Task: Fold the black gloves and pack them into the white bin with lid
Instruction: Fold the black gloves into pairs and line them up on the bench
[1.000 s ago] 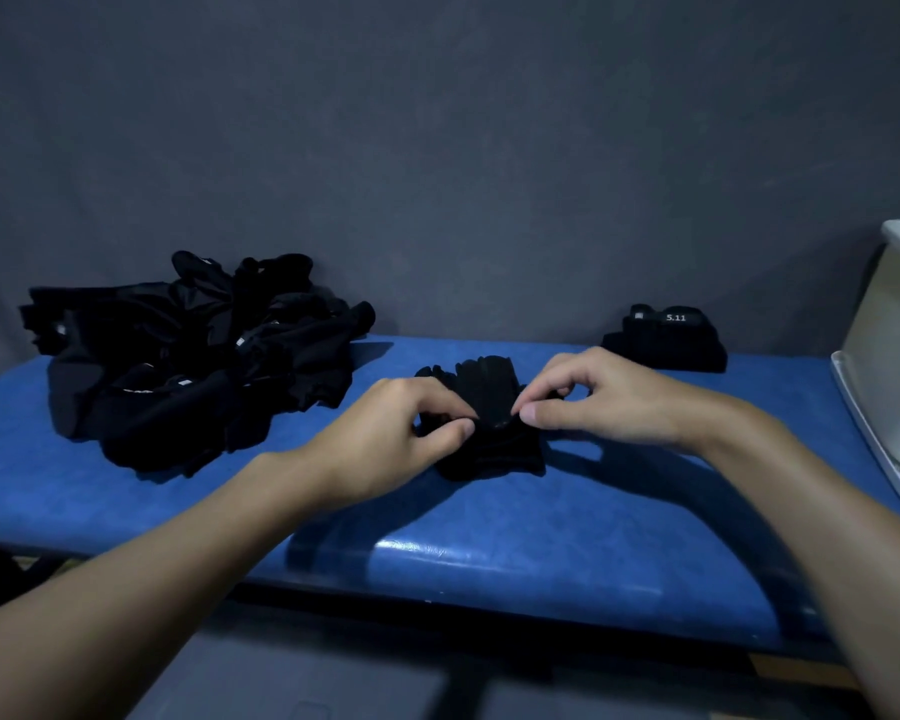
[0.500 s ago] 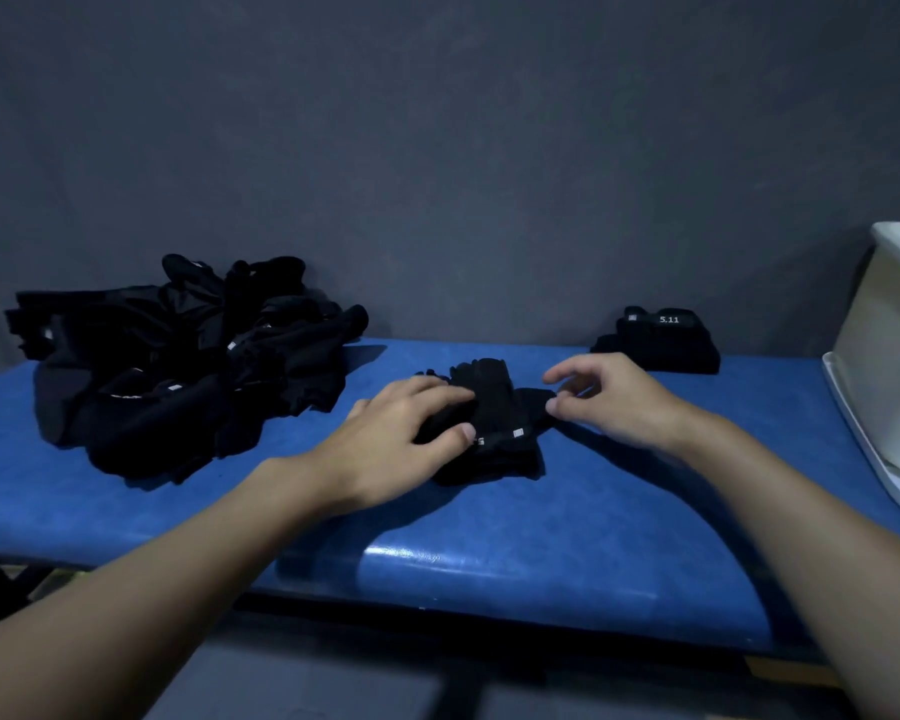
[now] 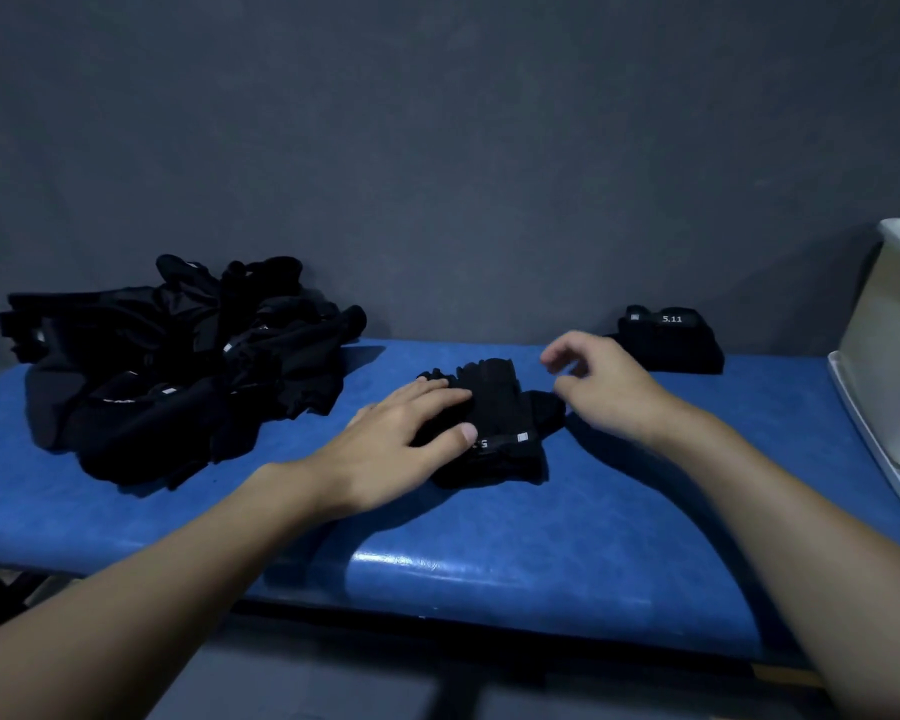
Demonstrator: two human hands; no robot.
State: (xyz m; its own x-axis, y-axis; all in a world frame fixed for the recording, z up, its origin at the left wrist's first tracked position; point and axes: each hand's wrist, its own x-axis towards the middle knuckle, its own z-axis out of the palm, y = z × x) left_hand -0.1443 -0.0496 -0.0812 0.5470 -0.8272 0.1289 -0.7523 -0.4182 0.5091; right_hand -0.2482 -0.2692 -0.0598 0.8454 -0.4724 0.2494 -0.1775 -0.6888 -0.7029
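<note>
Folding step: left hand (image 3: 396, 449) presses flat on the black fabric glove (image 3: 500, 407); right hand (image 3: 609, 392) hovers beside, loosely curled, empty, probably pinching the cuff next.

Open bench strip (image 3: 780, 402) between glove pile (image 3: 178, 376) left, white bin (image 3: 889, 366) right, folded pair (image 3: 671, 345) behind.

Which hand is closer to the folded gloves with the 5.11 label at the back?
Right. The right hand hovers just left of the 5.11 gloves, not touching them. The left hand lies farther left, pressing on the middle gloves.
</note>
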